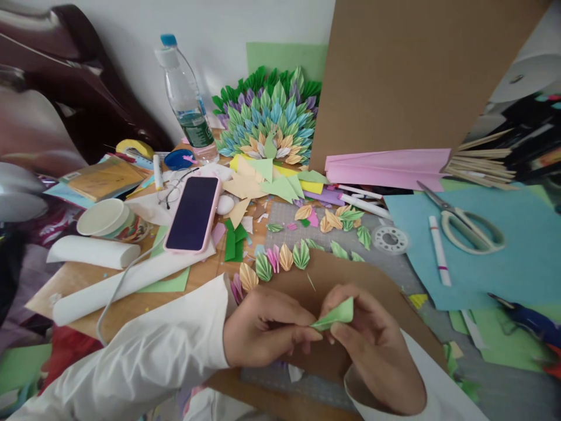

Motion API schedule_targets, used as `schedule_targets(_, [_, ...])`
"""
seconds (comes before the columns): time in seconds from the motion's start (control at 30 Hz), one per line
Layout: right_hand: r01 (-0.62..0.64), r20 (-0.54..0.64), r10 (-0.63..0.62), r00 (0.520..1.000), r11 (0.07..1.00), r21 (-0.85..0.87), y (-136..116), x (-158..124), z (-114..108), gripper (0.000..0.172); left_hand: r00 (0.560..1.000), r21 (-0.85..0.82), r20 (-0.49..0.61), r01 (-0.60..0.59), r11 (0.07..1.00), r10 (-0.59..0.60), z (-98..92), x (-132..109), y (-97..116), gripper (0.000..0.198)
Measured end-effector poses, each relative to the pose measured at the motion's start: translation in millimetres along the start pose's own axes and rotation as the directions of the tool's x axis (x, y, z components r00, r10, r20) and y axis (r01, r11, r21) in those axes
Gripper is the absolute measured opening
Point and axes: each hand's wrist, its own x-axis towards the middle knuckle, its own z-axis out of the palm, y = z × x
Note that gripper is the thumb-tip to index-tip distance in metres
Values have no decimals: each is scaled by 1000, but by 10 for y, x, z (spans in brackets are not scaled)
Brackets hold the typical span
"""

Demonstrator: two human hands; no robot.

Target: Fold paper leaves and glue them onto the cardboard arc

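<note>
A small folded piece of light green paper (342, 311) is pinched between my two hands, over a brown cardboard sheet (350, 275). My left hand (269, 324) grips its narrow end between thumb and forefinger. My right hand (372, 345) holds the wider end the same way. Along the cardboard's far edge sits a row of pleated paper leaves (286, 257) in orange, green and pink. More pleated leaves (333, 219) lie loose beyond it on the grey cutting mat (291, 219).
A paper peacock (270, 143) leans against the wall. Left stand a water bottle (188, 111), a phone (193, 213) and a paper cup (103, 219). Scissors (473, 228) and a marker (439, 251) lie on blue paper (526, 263) at right, near a tape roll (390, 240).
</note>
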Motion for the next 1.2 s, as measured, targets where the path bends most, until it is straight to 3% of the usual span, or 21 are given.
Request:
schedule_targets(0.13, [45,91,-43,995,999,-15,-12,48,-37,24,995,84,-12,-100,991,102,-19,16,30,26])
schedule_targets(0.23, [87,72,-84,994,995,-40,-6,26,-67,20,997,115,-3,-82,990,83,-7,17,50,29])
schedule_targets(0.33, [147,73,-144,987,988,-44,11,15,-82,19,1000,70,-10,8,998,-7,14,15,57,30])
schedule_targets(0.43, [151,49,-152,987,988,26,21,28,-74,22,985,-69,0,171,983,-171,28,17,45,29])
schedule_targets(0.5, [137,27,-139,990,989,62,16,26,-61,24,975,-127,2,219,967,-221,30,14,26,30])
schedule_targets(0.7, [165,39,-164,986,986,-34,-16,-53,-70,23,996,-35,-67,-64,997,62,37,-21,-24,29])
schedule_targets(0.87, [180,40,-178,983,982,-53,8,-57,-83,22,998,-13,-32,-63,998,62,27,-32,-10,28])
schedule_targets(1.0, [141,11,-141,990,989,-50,4,-38,-32,25,982,74,-40,-182,981,185,33,-19,-26,28])
schedule_targets(1.2, [272,68,-264,962,912,-306,-56,-54,16,22,969,170,-68,-225,959,239,78,-7,-67,26])
